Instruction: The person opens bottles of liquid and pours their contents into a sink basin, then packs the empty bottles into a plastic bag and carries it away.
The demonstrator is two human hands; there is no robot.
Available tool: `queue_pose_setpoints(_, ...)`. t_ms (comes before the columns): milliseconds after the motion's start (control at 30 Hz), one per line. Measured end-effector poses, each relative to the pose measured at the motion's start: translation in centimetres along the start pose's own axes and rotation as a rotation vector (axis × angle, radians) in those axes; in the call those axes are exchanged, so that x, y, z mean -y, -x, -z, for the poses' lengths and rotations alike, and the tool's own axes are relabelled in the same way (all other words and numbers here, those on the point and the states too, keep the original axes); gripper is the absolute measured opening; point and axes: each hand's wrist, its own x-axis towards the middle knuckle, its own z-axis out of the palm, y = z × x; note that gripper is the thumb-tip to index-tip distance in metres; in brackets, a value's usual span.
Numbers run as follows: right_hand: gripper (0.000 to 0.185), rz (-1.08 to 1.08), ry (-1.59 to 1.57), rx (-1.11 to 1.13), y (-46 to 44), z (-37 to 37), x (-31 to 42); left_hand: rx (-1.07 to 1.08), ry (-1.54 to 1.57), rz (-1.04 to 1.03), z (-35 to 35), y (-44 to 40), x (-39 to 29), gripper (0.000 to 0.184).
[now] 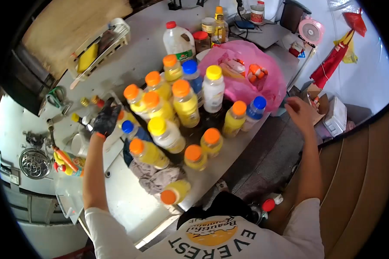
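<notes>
Orange-capped bottles (pixel 187 108) crowd the desk (pixel 228 159) beside the left hand (pixel 106 121), so a sideways bump could topple several; its dark covering hides whether those fingers grip anything. The right hand (pixel 299 113) has loosely spread, seemingly empty fingers, well apart from the bottle (pixel 181 188) near the front edge, which a knock could send off, while the pink bag (pixel 270 91) partly hides its contents.

Left of the pink plastic bag (pixel 270 88), we cannot tell whether the left hand (pixel 107 119) touches the orange-capped bottle (pixel 124 117) beside it. Between that hand and the bag, front bottles (pixel 166 136) hide the lower parts of rear bottles (pixel 161 90). The bag's folds partly hide its contents (pixel 257 73). Below it, the bottom edge cuts off the T-shirt (pixel 253 237).
</notes>
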Motion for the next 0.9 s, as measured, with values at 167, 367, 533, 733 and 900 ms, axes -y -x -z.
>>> queue_pose_setpoints(167,0.012,0.02,0.089,0.392,-9.3,-5.0,-5.9,-0.019,0.001,0.0,-1.6,-0.3,1.4,0.056)
queue_pose_setpoints(367,0.028,0.111,0.116,0.522,-13.5,-12.9,-12.5,0.075,0.306,0.385,-1.1,0.4,-1.1,0.05)
queue_pose_setpoints(533,0.05,0.285,-0.13,0.322,-15.4,-20.2,-21.3,-0.022,0.257,0.379,-0.2,1.8,0.0,0.047)
queue_pose_setpoints(733,0.031,-0.04,0.117,0.481,-17.2,-22.8,-23.4,-0.355,0.465,0.496,1.6,6.3,0.6,0.043)
queue_pose_setpoints(900,0.029,0.298,-0.224,0.423,-17.6,-24.2,-26.1,-0.463,0.637,0.549,2.5,11.4,2.3,0.038)
